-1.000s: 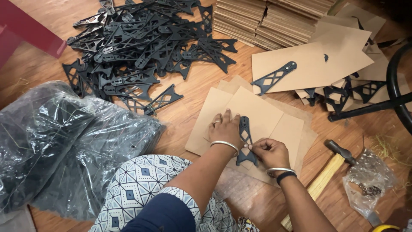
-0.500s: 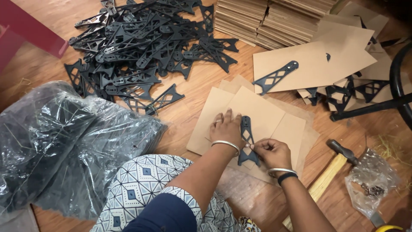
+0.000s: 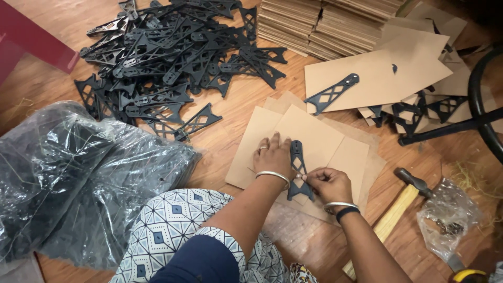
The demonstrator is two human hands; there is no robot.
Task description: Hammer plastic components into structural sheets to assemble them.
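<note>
Pressing flat on a tan cardboard sheet [image 3: 314,137], the left hand [image 3: 272,155] lies with fingers spread, its grip apart and holding nothing, just beside a black lattice bracket [image 3: 298,170] that rests lengthwise on the sheet. The right hand [image 3: 328,183] has its grip pinched together on the bracket near its wide lower end. Both wrists carry metal bangles. More cardboard sheets lie layered beneath on the wooden floor [image 3: 236,99]. A large heap of black brackets [image 3: 173,57] lies at upper left, well apart from the hands; stacked cardboard [image 3: 325,23] sits at the top. A wooden-handled hammer [image 3: 398,204] lies to the right, near a clear bag of small hardware [image 3: 445,217]. Crumpled clear plastic wrap [image 3: 78,178] fills the lower left.
</note>
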